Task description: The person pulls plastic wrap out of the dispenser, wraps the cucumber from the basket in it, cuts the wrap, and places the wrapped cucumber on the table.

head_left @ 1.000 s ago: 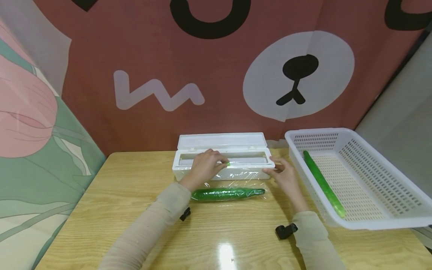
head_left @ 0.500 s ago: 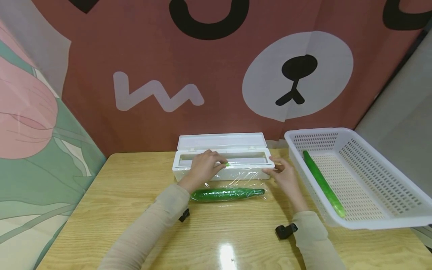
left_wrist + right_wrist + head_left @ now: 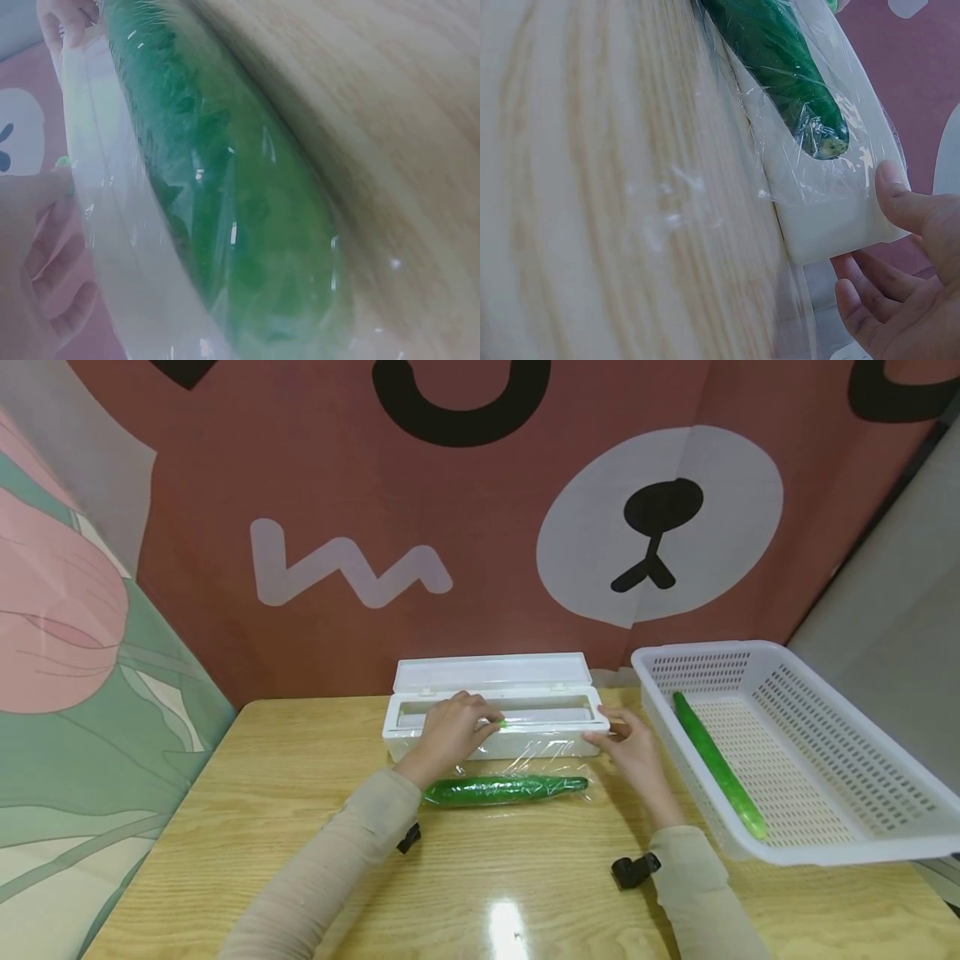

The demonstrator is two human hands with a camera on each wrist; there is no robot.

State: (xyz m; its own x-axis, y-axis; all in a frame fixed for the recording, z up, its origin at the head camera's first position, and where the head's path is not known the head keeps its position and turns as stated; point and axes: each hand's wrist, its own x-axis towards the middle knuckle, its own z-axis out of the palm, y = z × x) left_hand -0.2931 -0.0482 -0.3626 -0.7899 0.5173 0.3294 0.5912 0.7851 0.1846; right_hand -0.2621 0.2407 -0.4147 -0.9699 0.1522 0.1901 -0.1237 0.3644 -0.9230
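A white cling film dispenser (image 3: 495, 743) stands at the back of the table with its lid raised. Film runs from it over a cucumber (image 3: 506, 790), which lies wrapped in front and glistens in the right wrist view. Over the dispenser's front edge, my left hand (image 3: 453, 728) pinches a small bright green slider (image 3: 503, 724) between thumb and finger. My right hand (image 3: 630, 747) grips the dispenser's right end, its thumb on the front face in the right wrist view. The film roll (image 3: 551, 716) shows inside the opening, partly hidden by my left hand.
To the right stands a white perforated basket (image 3: 862, 852) with another cucumber (image 3: 716, 760) lying along its left side. A printed curtain (image 3: 337, 643) hangs right behind the table. The wooden tabletop (image 3: 465, 893) extends in front of the wrapped cucumber.
The left hand and the green slider have shifted very slightly left along the dispenser's edge. The right hand keeps its grip on the end, and the cucumbers look unmoved.
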